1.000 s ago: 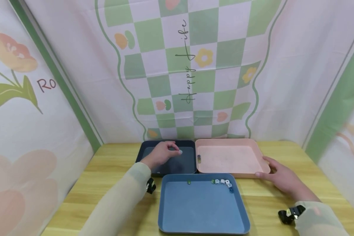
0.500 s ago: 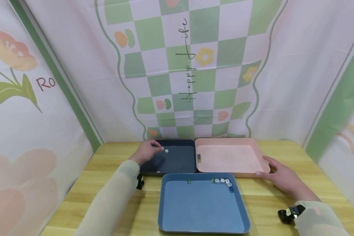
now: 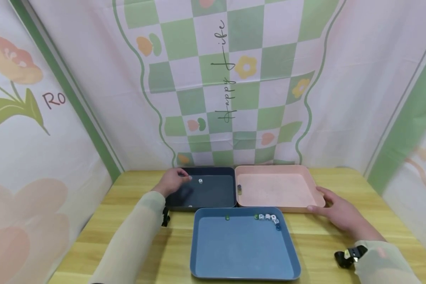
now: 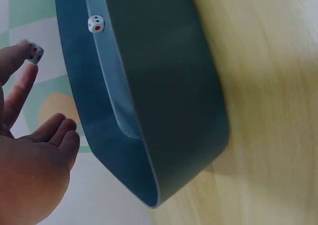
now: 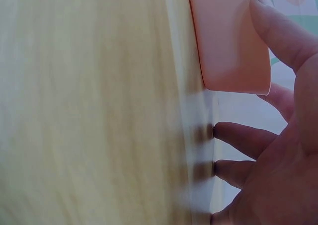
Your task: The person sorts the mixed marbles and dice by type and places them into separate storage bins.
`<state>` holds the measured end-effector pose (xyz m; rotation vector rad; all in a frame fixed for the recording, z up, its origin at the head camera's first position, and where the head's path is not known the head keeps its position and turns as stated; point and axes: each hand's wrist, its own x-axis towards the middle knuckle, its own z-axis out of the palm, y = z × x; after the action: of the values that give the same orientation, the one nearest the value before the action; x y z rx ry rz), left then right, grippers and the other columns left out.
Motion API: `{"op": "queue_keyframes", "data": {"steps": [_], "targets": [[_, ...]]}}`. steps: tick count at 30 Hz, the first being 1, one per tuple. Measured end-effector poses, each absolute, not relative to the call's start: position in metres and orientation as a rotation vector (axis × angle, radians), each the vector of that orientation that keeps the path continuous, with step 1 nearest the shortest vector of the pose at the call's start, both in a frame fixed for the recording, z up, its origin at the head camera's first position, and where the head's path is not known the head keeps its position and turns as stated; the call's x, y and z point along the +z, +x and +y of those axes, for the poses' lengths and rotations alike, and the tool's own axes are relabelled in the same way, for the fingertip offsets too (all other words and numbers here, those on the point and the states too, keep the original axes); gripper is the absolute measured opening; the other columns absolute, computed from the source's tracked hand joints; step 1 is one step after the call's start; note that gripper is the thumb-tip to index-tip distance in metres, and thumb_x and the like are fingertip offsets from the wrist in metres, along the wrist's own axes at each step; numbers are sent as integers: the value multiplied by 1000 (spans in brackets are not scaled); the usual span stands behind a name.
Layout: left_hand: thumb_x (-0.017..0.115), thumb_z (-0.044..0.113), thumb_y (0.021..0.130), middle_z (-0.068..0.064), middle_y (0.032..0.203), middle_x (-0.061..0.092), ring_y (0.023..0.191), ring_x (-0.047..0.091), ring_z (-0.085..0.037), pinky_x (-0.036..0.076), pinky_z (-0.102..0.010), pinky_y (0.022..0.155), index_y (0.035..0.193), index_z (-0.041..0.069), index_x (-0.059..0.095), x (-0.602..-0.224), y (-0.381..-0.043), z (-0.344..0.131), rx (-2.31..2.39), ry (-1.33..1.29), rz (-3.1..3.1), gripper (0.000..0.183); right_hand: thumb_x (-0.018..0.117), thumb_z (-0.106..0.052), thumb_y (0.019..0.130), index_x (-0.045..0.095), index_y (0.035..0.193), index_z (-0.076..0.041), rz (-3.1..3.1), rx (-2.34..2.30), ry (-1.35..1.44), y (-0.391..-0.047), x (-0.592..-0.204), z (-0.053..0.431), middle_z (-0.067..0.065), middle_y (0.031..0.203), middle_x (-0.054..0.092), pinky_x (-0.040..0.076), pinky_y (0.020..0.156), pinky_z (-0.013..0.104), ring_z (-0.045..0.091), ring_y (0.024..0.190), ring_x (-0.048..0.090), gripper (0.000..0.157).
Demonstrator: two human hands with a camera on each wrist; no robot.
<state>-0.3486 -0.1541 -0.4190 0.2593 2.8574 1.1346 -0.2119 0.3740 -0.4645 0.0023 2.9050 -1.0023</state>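
My left hand (image 3: 171,182) is over the left end of the dark navy tray (image 3: 213,201). Its thumb and index finger pinch a small white die (image 4: 35,52) with red pips, while the other fingers stay loosely bent. A second white die (image 3: 200,181) lies on the tray floor to the right of the fingertips. Another die (image 4: 96,24) sits by the tray's near wall. On the right, my right hand (image 3: 337,211) holds the front right corner of the pink tray (image 3: 277,189), thumb on the front wall and index finger round the side; the remaining fingers reach down to the table.
A blue tray (image 3: 245,248) stands in front of the other two. Along its far edge are several white dice (image 3: 268,217), green pieces (image 3: 227,217) and a dark blue piece (image 3: 278,227). Small dark pieces (image 3: 239,189) lie at the pink tray's left wall. A patterned curtain (image 3: 213,98) rises behind.
My left hand has moved left across the navy tray with the pinched die, uncovering the die on the tray floor. My right hand has stayed at the pink tray's corner.
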Motion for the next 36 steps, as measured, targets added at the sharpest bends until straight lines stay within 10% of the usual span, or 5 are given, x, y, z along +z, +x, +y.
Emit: {"op": "queue_keyframes", "data": {"steps": [11,36], "targets": [[76,40,89,-11,158,33,143,29,-36,26,-52,113,156,13,34,-423,-353,-161,1188,270,2784,84,66,-62,88,17,158,0,2903,-998,1,-212,-465,374,43,147,26,24,96,76,64,130,25,105],[81,38,85,-8,145,48,135,42,-29,37,-47,108,161,22,18,-406,-325,-125,1428,472,2585,101,66,-62,88,16,158,0,2892,-997,23,-211,-462,372,43,148,24,23,97,75,63,131,24,106]]}}
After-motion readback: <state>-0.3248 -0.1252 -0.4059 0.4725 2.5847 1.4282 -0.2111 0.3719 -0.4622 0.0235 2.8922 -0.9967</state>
